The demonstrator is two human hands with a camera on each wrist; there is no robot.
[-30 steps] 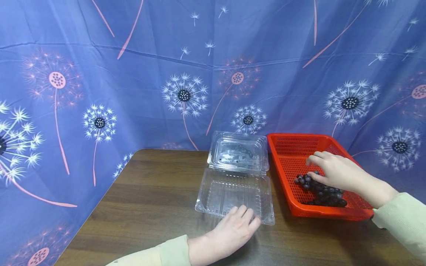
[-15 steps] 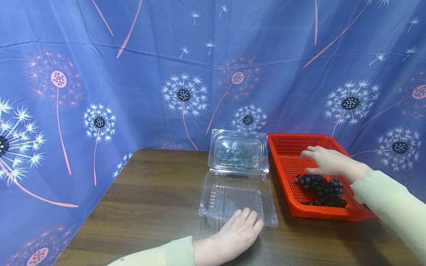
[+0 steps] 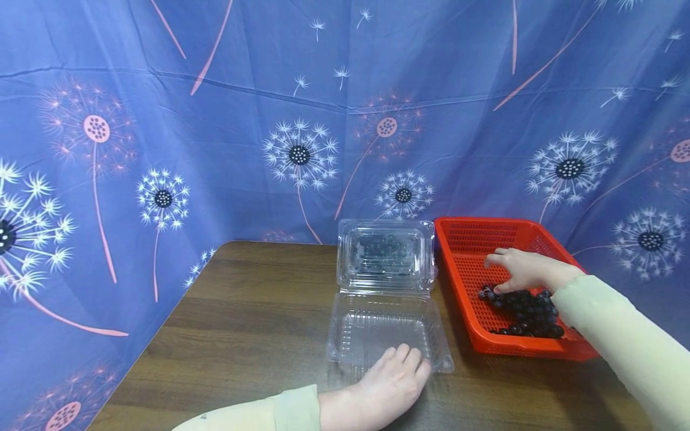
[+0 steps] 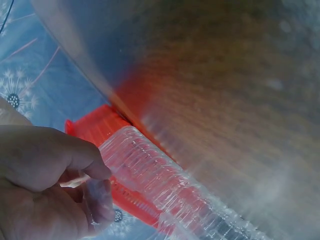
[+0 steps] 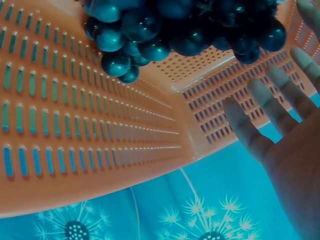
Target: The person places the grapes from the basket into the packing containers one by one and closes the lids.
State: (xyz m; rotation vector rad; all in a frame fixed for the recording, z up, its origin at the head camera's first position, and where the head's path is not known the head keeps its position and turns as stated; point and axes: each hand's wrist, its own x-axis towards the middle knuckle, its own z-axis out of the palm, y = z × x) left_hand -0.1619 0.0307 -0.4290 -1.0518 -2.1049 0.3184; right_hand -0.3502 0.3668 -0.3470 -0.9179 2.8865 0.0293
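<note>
My left hand [image 3: 396, 383] pinches the near rim of a clear plastic clamshell container [image 3: 372, 329]. In the left wrist view, the thumb and fingers of that hand [image 4: 45, 175] close on a corner of the container [image 4: 155, 172]. Hinged at the back, its lid [image 3: 385, 254] stands folded up. On the right, a bunch of dark grapes [image 3: 530, 314] lies in a red perforated basket [image 3: 460, 299]. My right hand [image 3: 523, 269] reaches over the grapes, thumb close to their left end. Its fingers [image 5: 245, 125] extend straight in the right wrist view, beside the grapes [image 5: 185, 25].
Everything stands on a brown wooden table [image 3: 248, 317]. A blue cloth with a dandelion print [image 3: 242, 149] hangs behind it and along the left side. The basket's left wall rises close beside the container.
The container and my left hand have shifted slightly right and nearer, and the lid leans differently. My right hand has moved left, first up off the grapes, then down towards them.
</note>
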